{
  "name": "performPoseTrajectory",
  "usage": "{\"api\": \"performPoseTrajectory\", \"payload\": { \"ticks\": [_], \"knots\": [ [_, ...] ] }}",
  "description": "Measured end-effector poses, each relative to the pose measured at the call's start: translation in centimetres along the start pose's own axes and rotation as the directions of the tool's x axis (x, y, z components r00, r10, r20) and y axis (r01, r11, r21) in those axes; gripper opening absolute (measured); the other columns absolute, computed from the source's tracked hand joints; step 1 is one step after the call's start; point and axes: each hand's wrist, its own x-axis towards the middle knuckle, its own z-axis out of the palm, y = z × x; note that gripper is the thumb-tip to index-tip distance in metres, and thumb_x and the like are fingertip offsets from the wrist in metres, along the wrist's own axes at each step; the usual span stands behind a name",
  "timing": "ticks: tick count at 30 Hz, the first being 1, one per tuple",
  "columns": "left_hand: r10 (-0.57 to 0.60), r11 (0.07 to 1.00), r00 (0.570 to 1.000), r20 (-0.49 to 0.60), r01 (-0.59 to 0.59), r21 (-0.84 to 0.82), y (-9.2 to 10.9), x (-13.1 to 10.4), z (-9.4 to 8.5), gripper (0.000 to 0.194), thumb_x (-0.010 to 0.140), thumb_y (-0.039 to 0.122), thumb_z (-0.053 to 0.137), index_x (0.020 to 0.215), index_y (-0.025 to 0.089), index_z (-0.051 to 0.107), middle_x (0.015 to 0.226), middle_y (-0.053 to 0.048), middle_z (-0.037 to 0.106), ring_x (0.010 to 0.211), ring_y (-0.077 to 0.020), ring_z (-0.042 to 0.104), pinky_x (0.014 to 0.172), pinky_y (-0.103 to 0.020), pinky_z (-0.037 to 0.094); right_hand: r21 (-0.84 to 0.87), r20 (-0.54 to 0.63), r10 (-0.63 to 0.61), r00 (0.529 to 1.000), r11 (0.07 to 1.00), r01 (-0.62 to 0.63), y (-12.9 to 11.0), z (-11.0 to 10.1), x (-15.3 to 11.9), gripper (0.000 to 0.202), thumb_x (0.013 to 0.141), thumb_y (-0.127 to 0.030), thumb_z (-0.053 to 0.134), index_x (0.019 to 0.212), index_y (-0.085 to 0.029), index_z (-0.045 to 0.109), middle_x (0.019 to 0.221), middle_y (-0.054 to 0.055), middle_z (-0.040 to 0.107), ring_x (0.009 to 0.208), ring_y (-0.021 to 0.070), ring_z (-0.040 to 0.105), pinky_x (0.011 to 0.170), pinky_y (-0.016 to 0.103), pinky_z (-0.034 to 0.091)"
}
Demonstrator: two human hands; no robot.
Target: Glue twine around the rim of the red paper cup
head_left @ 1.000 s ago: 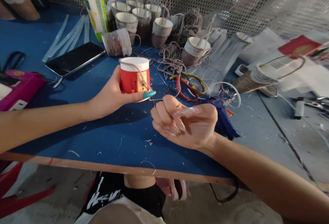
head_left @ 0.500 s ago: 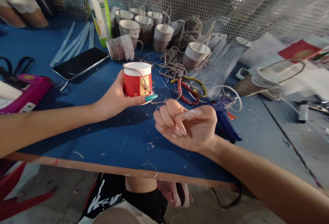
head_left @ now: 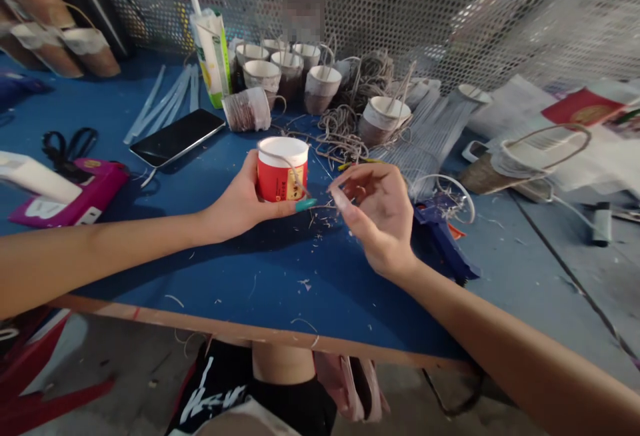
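My left hand (head_left: 233, 206) is wrapped round a red paper cup (head_left: 274, 179) with a white rim and a gold label, upright just above the blue table. Its thumb, with a long teal nail, presses a thin grey-brown cord (head_left: 293, 168) that runs across the cup's front. From that thumb the cord stretches right to my right hand (head_left: 383, 213). There the fingers are curled and the thumb is close to the index fingertip, closed on the cord; its exact grip is partly hidden. A tangle of the same cord (head_left: 340, 133) lies behind.
Several cord-wrapped cups (head_left: 323, 86) stand at the back, one lying on its side (head_left: 247, 109). A phone (head_left: 177, 137), a drink carton (head_left: 213, 56) and a purple device (head_left: 95, 189) are left. A blue glue gun (head_left: 447, 243) lies beside my right wrist. Scraps litter the blue table (head_left: 240, 289).
My right hand has turned over from a tight curl, its thumb and index now at the left side. My left hand still holds the cup. The view has shifted slightly.
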Motion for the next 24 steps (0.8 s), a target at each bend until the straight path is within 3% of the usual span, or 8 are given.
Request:
{"api": "performPoseTrajectory", "payload": {
  "ticks": [3, 6, 13, 17, 21, 24],
  "knots": [
    [0.028, 0.999, 0.999, 0.024, -0.028, 0.027, -0.3, 0.0, 0.1, 0.072, 0.061, 0.041, 0.086, 0.114, 0.023, 0.041, 0.117, -0.008, 0.061, 0.111, -0.0274, 0.063, 0.098, -0.049, 0.054, -0.071, 0.087, -0.097, 0.992, 0.992, 0.103, -0.1, 0.5, -0.6, 0.035, 0.077, -0.028, 0.076, 0.102, -0.026, 0.051, 0.104, 0.003, 0.063, 0.093, 0.0187, 0.060, 0.077, 0.036, 0.049],
    [0.057, 0.995, 0.998, 0.031, -0.059, 0.074, -0.7, 0.0, 0.1, 0.076, 0.060, 0.041, 0.088, 0.116, 0.024, 0.040, 0.119, -0.008, 0.059, 0.111, -0.0275, 0.062, 0.099, -0.051, 0.052, -0.081, 0.121, -0.112, 0.986, 0.989, 0.122, -0.3, 0.9, -1.1, 0.043, 0.074, -0.023, 0.077, 0.106, -0.026, 0.048, 0.110, 0.005, 0.061, 0.093, 0.0185, 0.060, 0.080, 0.037, 0.049],
    [0.103, 0.973, 0.995, 0.019, -0.104, 0.206, -0.8, -0.3, 0.0, 0.081, 0.056, 0.043, 0.090, 0.116, 0.024, 0.038, 0.118, -0.009, 0.057, 0.114, -0.0313, 0.061, 0.101, -0.056, 0.050, -0.170, 0.032, -0.003, 0.999, 0.985, 0.008, -0.1, 1.6, -1.9, 0.044, 0.073, -0.022, 0.076, 0.103, -0.025, 0.044, 0.099, 0.003, 0.063, 0.072, 0.0138, 0.050, 0.068, 0.034, 0.045],
    [0.102, 0.967, 0.994, 0.031, -0.106, 0.233, -0.5, -0.3, -0.1, 0.082, 0.055, 0.041, 0.091, 0.115, 0.024, 0.038, 0.118, -0.008, 0.057, 0.114, -0.0320, 0.061, 0.102, -0.055, 0.050, -0.178, 0.029, 0.072, 0.997, 0.982, -0.065, -0.6, 1.7, -2.1, 0.028, 0.080, -0.021, 0.067, 0.100, -0.024, 0.047, 0.088, 0.000, 0.062, 0.070, 0.0135, 0.049, 0.065, 0.033, 0.043],
    [0.083, 0.977, 0.996, 0.033, -0.088, 0.194, -0.5, -0.3, 0.0, 0.079, 0.058, 0.039, 0.090, 0.114, 0.024, 0.038, 0.117, -0.008, 0.058, 0.112, -0.0303, 0.061, 0.101, -0.055, 0.050, -0.252, 0.152, 0.071, 0.986, 0.967, -0.031, -1.5, 1.0, -1.7, 0.002, 0.088, -0.023, 0.059, 0.088, -0.022, 0.057, 0.075, -0.001, 0.054, 0.070, 0.0146, 0.047, 0.067, 0.035, 0.039],
    [0.067, 0.987, 0.997, 0.038, -0.072, 0.144, -0.5, -0.2, 0.1, 0.076, 0.059, 0.037, 0.089, 0.114, 0.024, 0.038, 0.116, -0.007, 0.058, 0.111, -0.0286, 0.062, 0.100, -0.053, 0.051, -0.257, 0.278, -0.009, 0.961, 0.963, 0.083, -1.8, 0.1, -1.3, 0.019, 0.091, -0.023, 0.053, 0.074, -0.021, 0.061, 0.072, -0.001, 0.053, 0.073, 0.0152, 0.045, 0.076, 0.038, 0.035]
  ]
}}
